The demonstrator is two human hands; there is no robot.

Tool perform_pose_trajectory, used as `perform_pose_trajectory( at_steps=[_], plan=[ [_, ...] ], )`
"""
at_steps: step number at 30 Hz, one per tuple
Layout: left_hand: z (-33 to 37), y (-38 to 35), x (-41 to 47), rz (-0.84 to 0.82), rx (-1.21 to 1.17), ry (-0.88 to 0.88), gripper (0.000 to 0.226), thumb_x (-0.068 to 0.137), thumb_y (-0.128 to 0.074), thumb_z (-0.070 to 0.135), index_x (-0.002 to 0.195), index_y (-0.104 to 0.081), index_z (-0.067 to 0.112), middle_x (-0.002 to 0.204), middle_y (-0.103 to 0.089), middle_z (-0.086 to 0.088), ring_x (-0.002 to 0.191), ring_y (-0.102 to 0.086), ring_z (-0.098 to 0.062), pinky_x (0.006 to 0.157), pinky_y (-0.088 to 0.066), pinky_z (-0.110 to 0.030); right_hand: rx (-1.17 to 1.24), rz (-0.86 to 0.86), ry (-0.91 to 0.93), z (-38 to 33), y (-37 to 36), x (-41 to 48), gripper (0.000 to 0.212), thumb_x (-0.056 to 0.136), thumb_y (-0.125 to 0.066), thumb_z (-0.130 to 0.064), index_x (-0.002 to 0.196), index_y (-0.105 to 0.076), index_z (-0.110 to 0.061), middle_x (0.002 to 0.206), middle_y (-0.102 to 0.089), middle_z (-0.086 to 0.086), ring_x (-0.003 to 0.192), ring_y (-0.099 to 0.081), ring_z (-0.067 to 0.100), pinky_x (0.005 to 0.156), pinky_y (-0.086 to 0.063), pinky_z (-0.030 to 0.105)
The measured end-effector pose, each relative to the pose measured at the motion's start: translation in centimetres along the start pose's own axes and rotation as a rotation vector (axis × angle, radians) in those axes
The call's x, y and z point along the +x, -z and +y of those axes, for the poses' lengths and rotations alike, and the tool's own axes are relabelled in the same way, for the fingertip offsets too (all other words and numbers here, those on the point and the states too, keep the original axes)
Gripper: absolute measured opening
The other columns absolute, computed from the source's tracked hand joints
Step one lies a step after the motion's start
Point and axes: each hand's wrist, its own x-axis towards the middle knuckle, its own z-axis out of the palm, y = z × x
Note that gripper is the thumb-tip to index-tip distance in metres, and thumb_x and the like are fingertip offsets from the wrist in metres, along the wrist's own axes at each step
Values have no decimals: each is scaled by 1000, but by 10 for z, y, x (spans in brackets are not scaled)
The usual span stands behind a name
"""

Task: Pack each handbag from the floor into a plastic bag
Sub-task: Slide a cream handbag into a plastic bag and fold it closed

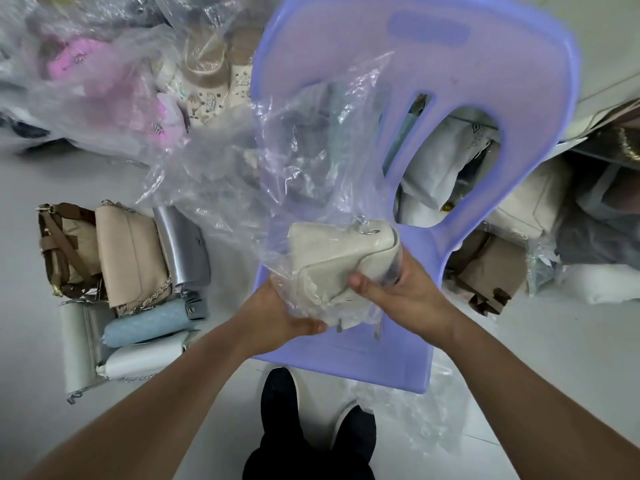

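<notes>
Both hands (pixel 277 317) (pixel 405 289) low over the chair (pixel 346 362), clutching the bagged cream handbag (pixel 343 254)

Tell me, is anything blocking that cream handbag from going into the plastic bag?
Nothing visible. The handbag is already partly inside the plastic bag, gripped by the left hand and right hand.
</notes>
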Motion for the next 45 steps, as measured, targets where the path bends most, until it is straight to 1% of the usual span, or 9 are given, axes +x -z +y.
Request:
perform_pose_trajectory(
  at_steps=[3, 6, 9, 14, 20, 28, 32, 41, 45],
  plan=[
    [6, 1, -4, -43, -65, -12, 39, 75, -84, 3, 96, -67, 30, 75, -69, 27, 74, -60, 17, 69, -46, -2, -61, 26, -6, 9, -8, 3, 91, 62, -93, -55, 138, -49, -29, 131, -66, -8, 123, -63, 8, 106, -52, 43],
    [4, 4, -6, 28, -192, -18, 35, 67, -90, 6, 98, -74, 10, 91, -76, -5, 84, -71, -13, 84, -58, -34, -94, -14, -36, 21, -7, -1, 99, 57, -95, -57, 140, -48, -31, 129, -69, -10, 122, -64, 8, 104, -53, 40],
    [7, 10, -8, -17, -294, -33, 48, 67, -87, -8, 107, -71, 13, 100, -77, -2, 92, -71, -6, 79, -56, -20, -87, -27, -66, 33, -7, -4, 98, 60, -97, -48, 142, -51, -20, 128, -71, -2, 122, -66, 17, 105, -52, 48],
    [11, 17, -7, 73, -391, -8, 70, 61, -93, 9, 113, -61, 43, 108, -76, 10, 103, -69, -3, 87, -52, -19, -92, -33, -84, 39, -10, -5, 93, 63, -96, -46, 142, -50, -28, 130, -69, -7, 125, -63, 12, 106, -52, 44],
    [-8, -4, 1, 124, -219, 126, 66, 42, -101, 39, 97, -71, 18, 91, -78, 6, 88, -73, -5, 77, -58, -27, -178, -68, -150, 48, -7, -8, 101, 53, -93, -66, 139, -50, -34, 125, -68, -19, 121, -61, 2, 104, -51, 33],
    [-30, -31, -3, 253, -214, 172, 45, 62, -84, -15, 98, -68, 7, 80, -70, 6, 69, -64, 9, 60, -49, -7, -141, -26, -94, 51, -11, -9, 101, 56, -102, -21, 141, -48, -27, 129, -67, -15, 120, -62, -1, 95, -52, 21],
    [-30, -29, -4, 131, -161, 187, 42, 62, -84, -2, 99, -70, 11, 82, -71, 5, 73, -66, 7, 64, -52, -11, -79, 7, -110, 53, -16, -10, 93, 58, -101, -13, 137, -54, -22, 124, -71, -11, 115, -65, 0, 90, -55, 18],
    [-49, -8, -14, 0, -342, 173, 119, 56, -100, 30, 151, -29, 32, 136, -60, 12, 127, -55, -5, 99, -52, -28, -175, 12, -237, 80, -21, -7, 78, 48, -89, -50, 119, -66, -27, 107, -76, -12, 104, -70, 7, 93, -57, 40],
    [-44, -18, -8, -1, -378, 129, 85, 65, -94, 10, 138, -51, 17, 120, -71, 4, 115, -66, -11, 88, -54, -21, -130, 29, -270, 89, -26, -4, 72, 52, -92, -41, 117, -67, -24, 105, -77, -7, 103, -72, 15, 92, -58, 46]
  ],
)
